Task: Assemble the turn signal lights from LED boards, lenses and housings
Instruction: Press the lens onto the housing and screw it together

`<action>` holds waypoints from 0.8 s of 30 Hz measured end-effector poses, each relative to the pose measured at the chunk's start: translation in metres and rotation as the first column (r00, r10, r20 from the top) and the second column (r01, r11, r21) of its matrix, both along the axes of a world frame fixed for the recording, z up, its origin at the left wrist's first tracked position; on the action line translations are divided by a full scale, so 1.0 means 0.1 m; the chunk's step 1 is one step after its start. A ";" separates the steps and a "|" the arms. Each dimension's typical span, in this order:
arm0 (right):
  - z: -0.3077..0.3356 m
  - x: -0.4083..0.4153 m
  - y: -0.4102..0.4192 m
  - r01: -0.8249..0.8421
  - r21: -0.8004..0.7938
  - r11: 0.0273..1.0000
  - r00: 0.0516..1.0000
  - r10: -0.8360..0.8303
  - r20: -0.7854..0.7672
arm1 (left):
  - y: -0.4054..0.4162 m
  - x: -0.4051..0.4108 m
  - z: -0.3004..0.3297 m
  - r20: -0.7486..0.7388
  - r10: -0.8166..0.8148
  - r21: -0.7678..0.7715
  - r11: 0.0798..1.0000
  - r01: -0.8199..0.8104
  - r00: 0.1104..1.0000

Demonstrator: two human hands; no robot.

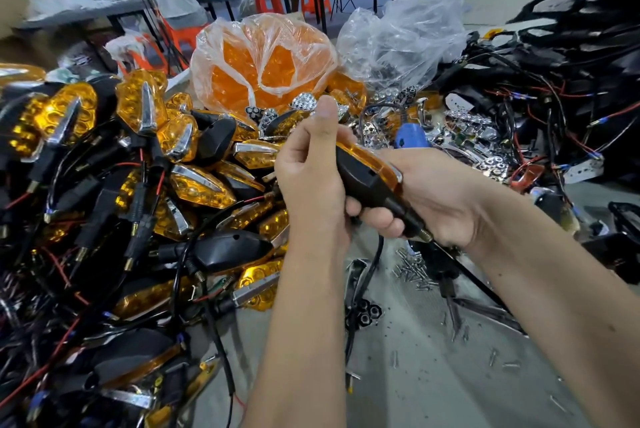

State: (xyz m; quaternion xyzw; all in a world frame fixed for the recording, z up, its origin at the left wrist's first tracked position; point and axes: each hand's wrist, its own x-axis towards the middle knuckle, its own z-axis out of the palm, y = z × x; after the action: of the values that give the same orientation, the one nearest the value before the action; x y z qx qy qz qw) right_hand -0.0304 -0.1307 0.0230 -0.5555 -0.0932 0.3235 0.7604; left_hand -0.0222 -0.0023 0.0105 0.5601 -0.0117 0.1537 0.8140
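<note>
Both hands, left hand (308, 168) & right hand (426, 199), grip one turn signal light (367, 174); big pile of lights (138, 168) on left; bag of orange lenses (263, 60) behind; loose screws (412, 271) on worktop (433, 375) below.

Held turn signal light (372, 181): black housing, amber lens. Piled finished lights (149, 150): amber honeycomb-patterned lenses, chrome trim, black bodies, red and black wires. Clear bag (263, 60): orange lenses. Table (433, 375): grey, scattered silver screws (412, 270). Stools (277, 1): orange-red.

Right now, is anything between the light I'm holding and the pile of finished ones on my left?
Nothing visible blocks it. Both the left hand and right hand grip the turn signal, and the finished pile lies directly beside the left hand.
</note>
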 end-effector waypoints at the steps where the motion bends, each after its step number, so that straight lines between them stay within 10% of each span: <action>1: 0.00 0.00 0.01 0.022 -0.036 0.999 1.000 -0.022 -0.006 | -0.04 0.01 -0.01 -0.028 0.048 -0.025 0.998 -0.049 0.998; 12: 0.07 0.02 -0.19 0.312 -0.360 0.879 0.717 0.031 0.696 | -0.06 0.08 -0.09 -0.207 0.270 -0.019 0.960 -0.280 0.940; 24: 0.06 0.09 -0.33 0.504 -0.279 0.817 0.647 -0.144 0.749 | 0.24 0.04 -0.04 -0.068 -0.215 0.054 0.974 0.219 0.974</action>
State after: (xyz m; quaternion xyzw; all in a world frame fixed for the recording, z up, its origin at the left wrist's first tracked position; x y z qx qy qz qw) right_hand -0.0213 -0.1633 0.0291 -0.8073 -0.1883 -0.0449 0.5574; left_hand -0.0179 0.0216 0.0069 0.5847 -0.0523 0.0460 0.8082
